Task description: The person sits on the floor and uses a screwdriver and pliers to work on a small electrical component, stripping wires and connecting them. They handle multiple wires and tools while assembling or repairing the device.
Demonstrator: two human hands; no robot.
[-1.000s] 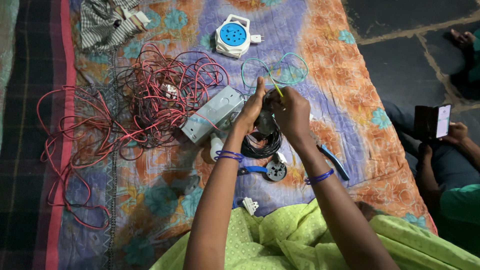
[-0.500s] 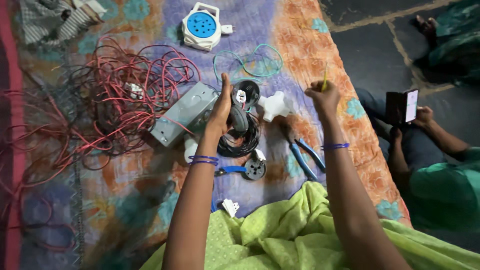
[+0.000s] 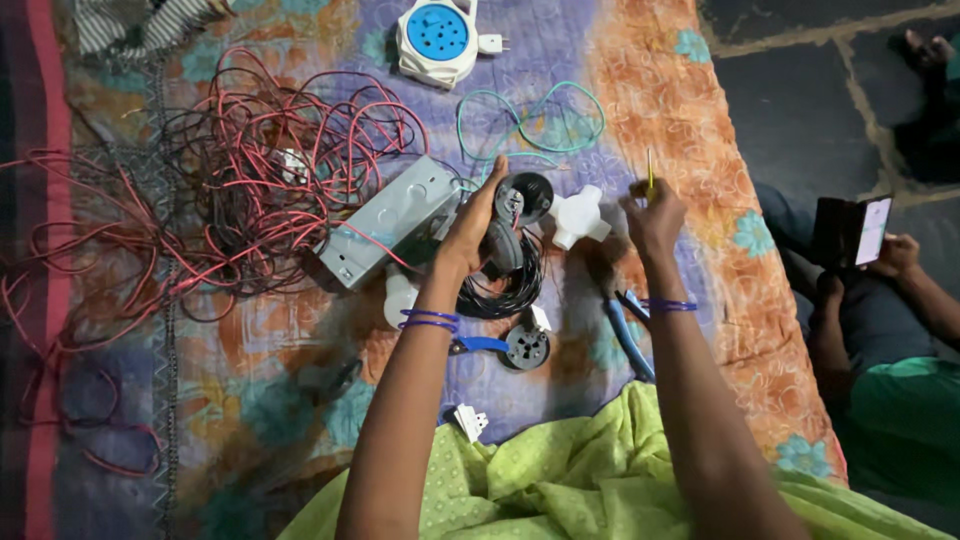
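Black round plastic socket fitting [image 3: 522, 197] is held up in the left hand [image 3: 474, 222], fingers wrapped around it, right over a black coil of cable [image 3: 508, 285] lying on the patterned purple-and-orange cloth [image 3: 640, 90]. A thin yellow-handled tool [image 3: 649, 175] is pinched upright in the right hand [image 3: 654, 215], fingers closed on it, off to the side and clear of the fitting. Between both hands a white three-way plastic adapter [image 3: 577, 216] is seen. A grey metal box [image 3: 388, 219] sits just beside the left hand, touching a tangle of red and black wires [image 3: 250, 170]. Blue-handled pliers [image 3: 628, 330] are lying under the right wrist. A round white-and-blue extension reel [image 3: 438, 36] is well apart, up top.
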